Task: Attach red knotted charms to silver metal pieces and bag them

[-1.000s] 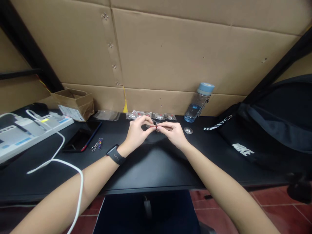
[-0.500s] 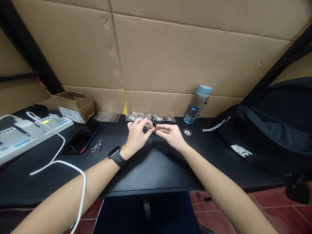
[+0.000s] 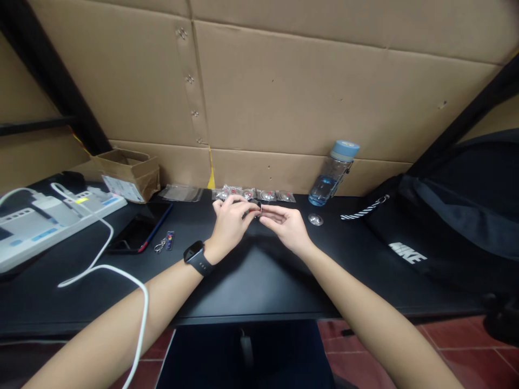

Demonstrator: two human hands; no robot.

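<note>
My left hand (image 3: 232,222) and my right hand (image 3: 288,227) meet above the black desk, fingertips pinched on a small dark disc (image 3: 260,205) with a pale edge. Most of the disc is hidden by the fingers, so its exact kind cannot be told. A dark watch (image 3: 195,255) is on my left wrist. Beyond the hands, several small clear packets (image 3: 267,196) with round, red-marked contents lie in a row. To the right of my right hand rests a clear round dome-like piece (image 3: 315,219).
A water bottle (image 3: 333,173) leans against the cardboard wall. At the right lies a black bag (image 3: 441,227). On the left are a cardboard box (image 3: 132,172), plastic sleeves (image 3: 181,193), a phone-like tablet (image 3: 140,227), a keyring (image 3: 165,242), a power strip (image 3: 52,220) and a white cable (image 3: 140,283).
The red part seen between my fingers is now out of sight, and the left fingers have closed further over the disc. The whole view has shifted slightly.
</note>
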